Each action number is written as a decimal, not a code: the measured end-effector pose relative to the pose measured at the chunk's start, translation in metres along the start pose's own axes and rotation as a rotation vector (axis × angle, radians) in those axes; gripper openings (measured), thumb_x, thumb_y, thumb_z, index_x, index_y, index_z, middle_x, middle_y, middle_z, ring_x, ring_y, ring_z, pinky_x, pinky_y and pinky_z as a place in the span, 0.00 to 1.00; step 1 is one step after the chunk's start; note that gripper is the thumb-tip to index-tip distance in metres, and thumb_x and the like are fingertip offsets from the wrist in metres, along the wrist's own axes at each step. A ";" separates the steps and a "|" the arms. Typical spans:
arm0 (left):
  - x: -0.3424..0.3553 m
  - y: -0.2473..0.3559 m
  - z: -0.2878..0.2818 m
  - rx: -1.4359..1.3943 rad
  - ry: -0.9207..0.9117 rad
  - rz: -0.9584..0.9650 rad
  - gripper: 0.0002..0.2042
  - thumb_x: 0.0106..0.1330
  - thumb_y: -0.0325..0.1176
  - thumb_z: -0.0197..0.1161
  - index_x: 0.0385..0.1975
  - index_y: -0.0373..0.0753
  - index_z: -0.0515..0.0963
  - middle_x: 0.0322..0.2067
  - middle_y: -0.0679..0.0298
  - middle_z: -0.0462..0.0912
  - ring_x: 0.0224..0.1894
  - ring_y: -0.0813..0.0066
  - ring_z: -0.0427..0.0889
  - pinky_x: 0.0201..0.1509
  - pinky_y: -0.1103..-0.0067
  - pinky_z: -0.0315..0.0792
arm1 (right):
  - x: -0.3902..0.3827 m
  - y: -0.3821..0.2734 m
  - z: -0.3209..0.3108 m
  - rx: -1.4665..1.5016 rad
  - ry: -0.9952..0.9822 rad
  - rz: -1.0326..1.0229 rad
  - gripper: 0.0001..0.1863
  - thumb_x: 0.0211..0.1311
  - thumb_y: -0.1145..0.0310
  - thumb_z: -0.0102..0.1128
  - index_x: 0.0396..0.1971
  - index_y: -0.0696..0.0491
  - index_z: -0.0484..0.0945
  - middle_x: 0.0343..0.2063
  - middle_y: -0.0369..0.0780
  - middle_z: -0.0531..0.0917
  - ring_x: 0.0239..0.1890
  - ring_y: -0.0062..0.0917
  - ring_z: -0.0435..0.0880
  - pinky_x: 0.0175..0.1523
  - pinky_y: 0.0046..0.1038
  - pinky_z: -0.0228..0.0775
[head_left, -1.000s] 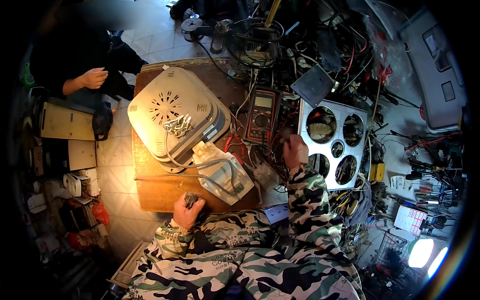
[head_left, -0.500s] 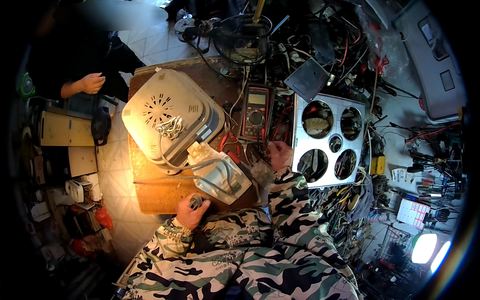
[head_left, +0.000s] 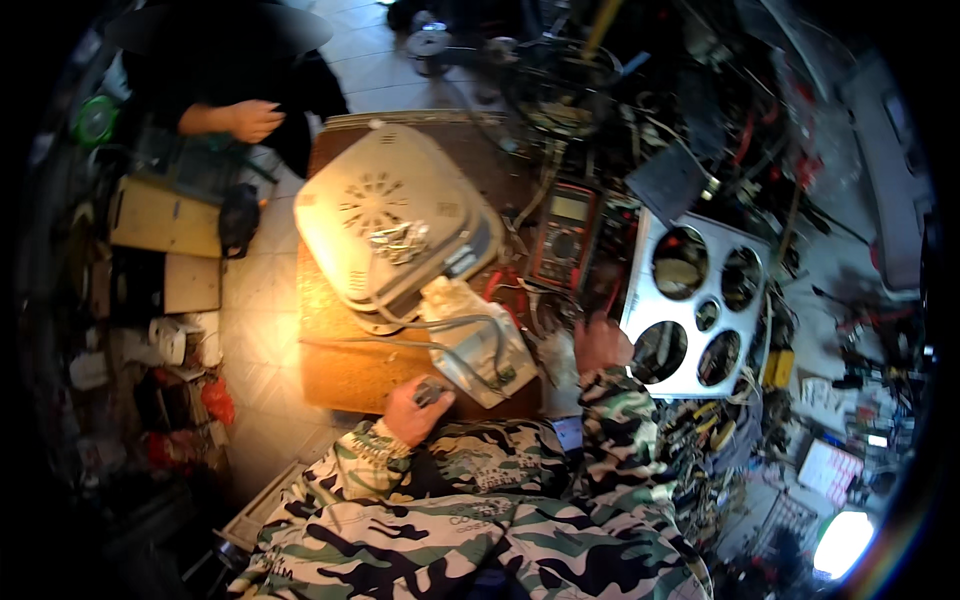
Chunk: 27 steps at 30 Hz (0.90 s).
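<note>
My left hand (head_left: 416, 412) is closed around a small dark grey piece (head_left: 428, 393) at the table's front edge; its exact kind does not show. My right hand (head_left: 602, 345) is low over the table's right side, beside a crumpled clear plastic bag (head_left: 558, 358); its fingers are blurred, and whether it grips anything is hidden. Between the hands lies a pale wrapped packet (head_left: 490, 370) with a grey cord (head_left: 450, 322) across it. Behind it, a beige square appliance (head_left: 350, 235) with slotted vents carries a bundled cord (head_left: 400, 242) on top.
A multimeter (head_left: 565, 235) and red-handled pliers (head_left: 497, 283) lie on the brown table (head_left: 330, 375). To the right, a white panel (head_left: 640, 290) with round holes rests among tangled wires and tools. At far left stands another person, whose hand (head_left: 252, 121) is held out.
The whole view has swung, moving the scene rightward in the picture. My left hand still holds the small piece at the table edge; my right hand stays near the panel.
</note>
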<state>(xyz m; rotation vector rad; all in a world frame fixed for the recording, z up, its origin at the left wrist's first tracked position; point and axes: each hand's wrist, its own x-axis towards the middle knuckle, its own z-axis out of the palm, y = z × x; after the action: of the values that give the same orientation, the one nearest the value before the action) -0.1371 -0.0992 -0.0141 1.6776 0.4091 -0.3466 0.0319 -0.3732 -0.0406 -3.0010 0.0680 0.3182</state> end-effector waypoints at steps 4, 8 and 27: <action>0.002 0.006 0.005 -0.091 -0.021 -0.002 0.08 0.67 0.34 0.66 0.35 0.35 0.78 0.22 0.69 0.73 0.25 0.81 0.68 0.30 0.77 0.65 | -0.005 -0.018 0.005 0.035 0.012 -0.036 0.23 0.53 0.52 0.70 0.33 0.59 0.80 0.32 0.53 0.81 0.33 0.50 0.84 0.35 0.46 0.77; 0.000 0.008 0.005 -0.084 -0.013 0.075 0.09 0.66 0.34 0.66 0.34 0.35 0.78 0.22 0.68 0.74 0.25 0.80 0.69 0.31 0.77 0.67 | -0.004 -0.021 0.024 -0.019 0.002 -0.017 0.18 0.54 0.58 0.68 0.35 0.58 0.81 0.36 0.52 0.80 0.34 0.49 0.83 0.38 0.45 0.77; 0.077 0.041 0.137 -0.335 -0.198 0.069 0.15 0.69 0.33 0.60 0.52 0.32 0.74 0.33 0.65 0.83 0.32 0.78 0.80 0.36 0.78 0.74 | 0.017 0.022 0.005 1.073 -0.355 0.039 0.11 0.65 0.70 0.60 0.37 0.64 0.82 0.23 0.41 0.85 0.22 0.20 0.80 0.27 0.24 0.71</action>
<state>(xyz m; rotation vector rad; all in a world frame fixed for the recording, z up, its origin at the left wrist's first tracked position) -0.0494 -0.2343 -0.0326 1.3135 0.2452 -0.3679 0.0463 -0.3945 -0.0517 -1.8604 0.1902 0.5794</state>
